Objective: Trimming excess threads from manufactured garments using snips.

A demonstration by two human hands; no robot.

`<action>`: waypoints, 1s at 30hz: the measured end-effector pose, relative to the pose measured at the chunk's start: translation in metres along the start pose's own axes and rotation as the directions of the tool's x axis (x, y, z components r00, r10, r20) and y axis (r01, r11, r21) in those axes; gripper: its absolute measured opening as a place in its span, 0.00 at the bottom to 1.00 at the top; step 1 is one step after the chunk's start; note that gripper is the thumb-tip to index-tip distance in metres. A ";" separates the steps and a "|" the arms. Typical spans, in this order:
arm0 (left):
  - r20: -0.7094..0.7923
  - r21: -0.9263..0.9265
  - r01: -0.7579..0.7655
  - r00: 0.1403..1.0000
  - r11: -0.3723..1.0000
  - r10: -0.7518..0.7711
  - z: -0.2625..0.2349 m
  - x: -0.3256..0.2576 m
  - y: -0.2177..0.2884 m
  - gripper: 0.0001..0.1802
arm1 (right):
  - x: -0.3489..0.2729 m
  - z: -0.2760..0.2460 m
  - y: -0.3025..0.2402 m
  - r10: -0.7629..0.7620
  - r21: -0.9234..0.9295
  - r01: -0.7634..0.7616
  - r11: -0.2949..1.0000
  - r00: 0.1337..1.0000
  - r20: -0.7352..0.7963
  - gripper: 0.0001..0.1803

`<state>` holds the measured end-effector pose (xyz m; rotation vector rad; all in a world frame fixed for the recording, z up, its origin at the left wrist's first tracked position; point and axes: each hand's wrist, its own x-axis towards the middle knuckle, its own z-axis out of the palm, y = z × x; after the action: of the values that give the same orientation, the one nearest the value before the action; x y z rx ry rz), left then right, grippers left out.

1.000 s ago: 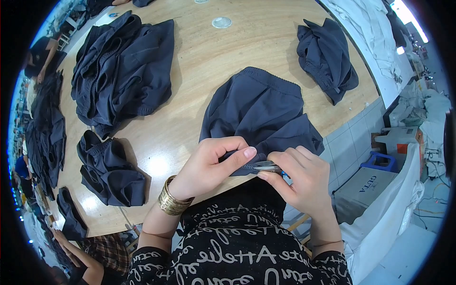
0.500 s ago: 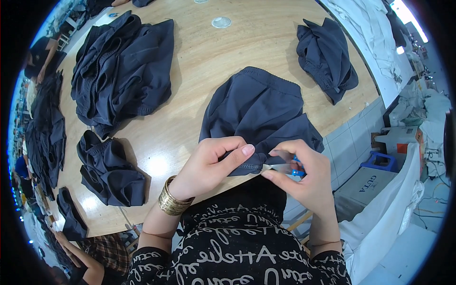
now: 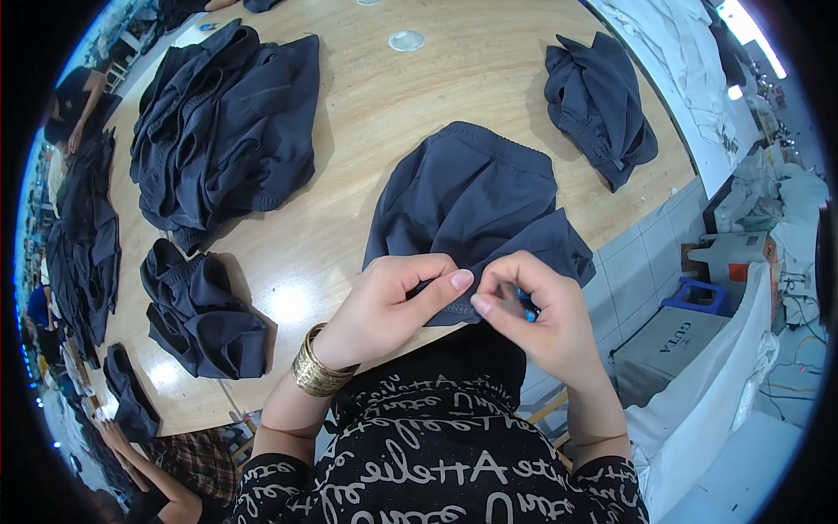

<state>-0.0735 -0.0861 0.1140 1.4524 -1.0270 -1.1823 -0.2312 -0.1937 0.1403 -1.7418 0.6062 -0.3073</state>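
Observation:
A pair of dark navy shorts [image 3: 471,192] lies in front of me, its elastic waistband facing away. My left hand [image 3: 397,306], with a gold cuff on the wrist, is closed on the stitched hem at the near table edge, thumb on top. Close beside it, my right hand [image 3: 541,314] is curled around small thread snips [image 3: 529,304]. Only their blue handle parts show; the blades are hidden by the fingers. The right thumb and forefinger come together at the hem's end. Whether they pinch a thread there I cannot make out.
Dark garments lie in a large heap [image 3: 231,131] at far left, a smaller pile [image 3: 205,310] nearer, and a bundle [image 3: 598,109] at far right. A grey box [image 3: 663,345] and blue stool [image 3: 698,297] stand right of the table. Other people work along the left.
My right fingers have closed in toward the left thumb. The snips' blades, visible across the hem before, are now tucked out of sight in my right hand. The shorts have barely shifted.

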 end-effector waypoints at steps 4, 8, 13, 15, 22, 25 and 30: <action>-0.011 -0.027 -0.014 1.000 1.000 0.014 0.000 0.000 -0.001 0.16 | 0.002 -0.003 0.006 0.039 0.082 -0.034 0.996 0.997 -0.065 0.08; 0.003 -0.029 -0.010 1.000 1.000 0.010 -0.002 0.000 0.000 0.16 | -0.002 -0.004 -0.001 -0.027 -0.040 0.027 0.999 1.000 0.011 0.09; 0.003 0.010 -0.006 1.000 1.000 0.006 -0.002 0.001 0.000 0.16 | -0.001 -0.002 0.006 -0.020 -0.047 0.023 0.999 0.997 0.071 0.10; 0.007 -0.017 -0.025 1.000 1.000 0.025 -0.002 0.000 0.000 0.15 | -0.001 -0.002 0.007 0.000 -0.043 0.003 0.999 0.998 0.070 0.11; 0.005 -0.056 -0.006 1.000 0.998 0.006 0.000 -0.002 0.000 0.16 | 0.000 0.000 0.009 0.019 0.057 -0.017 0.998 0.999 -0.031 0.06; 0.011 -0.060 0.004 1.000 0.998 -0.003 -0.002 -0.002 -0.001 0.16 | -0.001 -0.005 0.012 0.005 -0.002 -0.005 1.000 0.997 -0.076 0.05; 0.003 -0.047 0.011 1.000 0.999 -0.010 -0.002 -0.002 0.000 0.17 | -0.006 -0.013 0.013 -0.032 -0.112 0.022 0.993 0.996 -0.089 0.10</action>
<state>-0.0718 -0.0841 0.1145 1.4212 -0.9885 -1.2089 -0.2456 -0.2031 0.1316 -1.8518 0.6768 -0.3789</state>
